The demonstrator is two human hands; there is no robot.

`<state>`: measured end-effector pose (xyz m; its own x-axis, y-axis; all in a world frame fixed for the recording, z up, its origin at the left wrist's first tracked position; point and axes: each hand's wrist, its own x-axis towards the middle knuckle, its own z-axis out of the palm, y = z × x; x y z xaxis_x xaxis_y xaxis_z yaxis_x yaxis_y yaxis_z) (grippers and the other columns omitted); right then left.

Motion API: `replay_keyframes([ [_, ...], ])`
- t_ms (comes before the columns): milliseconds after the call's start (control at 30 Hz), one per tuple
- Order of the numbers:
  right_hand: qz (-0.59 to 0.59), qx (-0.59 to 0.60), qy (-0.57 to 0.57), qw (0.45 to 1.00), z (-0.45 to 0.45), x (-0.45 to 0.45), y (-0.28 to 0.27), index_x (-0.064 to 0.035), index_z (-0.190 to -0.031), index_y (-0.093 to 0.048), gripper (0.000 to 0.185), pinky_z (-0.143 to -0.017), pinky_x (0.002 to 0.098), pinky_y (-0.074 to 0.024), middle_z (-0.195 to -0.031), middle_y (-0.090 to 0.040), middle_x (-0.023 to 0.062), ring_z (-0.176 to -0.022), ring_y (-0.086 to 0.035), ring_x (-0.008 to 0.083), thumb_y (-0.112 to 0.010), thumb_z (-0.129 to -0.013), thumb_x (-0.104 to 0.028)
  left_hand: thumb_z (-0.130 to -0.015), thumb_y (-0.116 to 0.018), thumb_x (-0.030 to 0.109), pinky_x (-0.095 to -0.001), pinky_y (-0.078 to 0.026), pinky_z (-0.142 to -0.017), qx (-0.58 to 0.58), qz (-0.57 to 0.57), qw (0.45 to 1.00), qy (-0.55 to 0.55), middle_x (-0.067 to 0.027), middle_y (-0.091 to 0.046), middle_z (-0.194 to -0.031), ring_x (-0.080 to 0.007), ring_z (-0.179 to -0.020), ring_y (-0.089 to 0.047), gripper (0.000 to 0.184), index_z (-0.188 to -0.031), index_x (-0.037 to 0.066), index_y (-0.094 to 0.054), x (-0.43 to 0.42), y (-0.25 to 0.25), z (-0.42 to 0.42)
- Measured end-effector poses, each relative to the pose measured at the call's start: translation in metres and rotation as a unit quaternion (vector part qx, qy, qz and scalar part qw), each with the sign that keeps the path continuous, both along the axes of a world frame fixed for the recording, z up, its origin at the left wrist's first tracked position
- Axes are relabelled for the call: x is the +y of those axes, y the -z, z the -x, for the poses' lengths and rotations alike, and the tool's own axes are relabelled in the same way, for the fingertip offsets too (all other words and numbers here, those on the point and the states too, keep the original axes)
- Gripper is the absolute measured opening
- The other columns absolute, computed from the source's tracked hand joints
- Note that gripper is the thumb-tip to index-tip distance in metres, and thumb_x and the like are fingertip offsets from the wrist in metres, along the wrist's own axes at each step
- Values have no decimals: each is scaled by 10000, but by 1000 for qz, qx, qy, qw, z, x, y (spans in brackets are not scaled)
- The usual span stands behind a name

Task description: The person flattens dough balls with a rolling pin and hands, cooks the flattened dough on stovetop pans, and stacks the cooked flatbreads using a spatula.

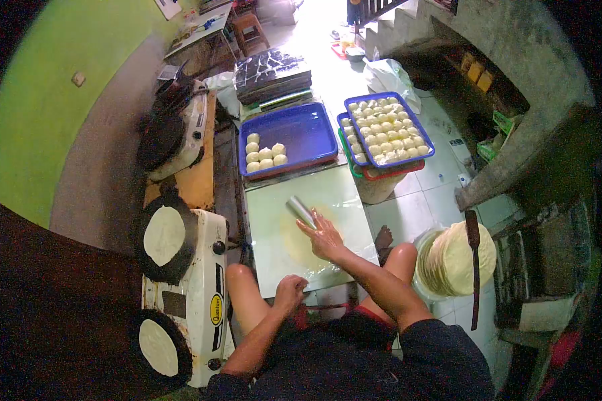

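A thin round sheet of dough (304, 246) lies flat on the pale work surface (267, 264). My right hand (323, 237) is over the dough, its fingers spread and touching a metal cylinder (301, 210) that lies at the dough's upper part. At the near edge of the surface, my left hand (291, 292) has its fingers curled together by the edge of a clear plastic sheet; what they hold, if anything, is too small to make out. Beyond the surface, a blue tray (308, 127) bears several dough balls (265, 154) in its left corner.
On the left, a two-burner stove (207, 267) carries two dark pans (147, 257) with flat dough rounds. Stacked blue trays (423, 155) of dough balls stand at the right. A pile of flat rounds (465, 257) with a dark spatula (474, 267) is at lower right.
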<state>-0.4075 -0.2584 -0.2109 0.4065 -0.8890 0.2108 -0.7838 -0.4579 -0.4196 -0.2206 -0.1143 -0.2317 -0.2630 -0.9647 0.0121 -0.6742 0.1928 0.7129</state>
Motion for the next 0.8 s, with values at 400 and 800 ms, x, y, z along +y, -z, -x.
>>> replay_keyframes([
  [400, 170, -19, -63, 983, -7, -65, 19, -323, -1433, -518, 609, -1053, 500, -375, -1337, -585, -9, -1173, -538, 256, -613, -865, -127, -781, -648, 10, -438, -510, -814, 34, -68, 997, 6, -149, -677, -899, -379, -887, -638, 182, -956, 35, -692, -5, -9, -3],
  [800, 187, -200, 162, 948, 146, -88, -75, -94, -1328, -620, 430, -1161, 558, -241, -1458, -483, 194, -1394, -408, 359, -638, -913, -205, -1022, -452, 419, -547, -180, -1219, -273, 85, 920, 269, -132, -173, -1659, -321, -1523, -192, 675, -1587, 125, -229, -160, 0, 27],
])
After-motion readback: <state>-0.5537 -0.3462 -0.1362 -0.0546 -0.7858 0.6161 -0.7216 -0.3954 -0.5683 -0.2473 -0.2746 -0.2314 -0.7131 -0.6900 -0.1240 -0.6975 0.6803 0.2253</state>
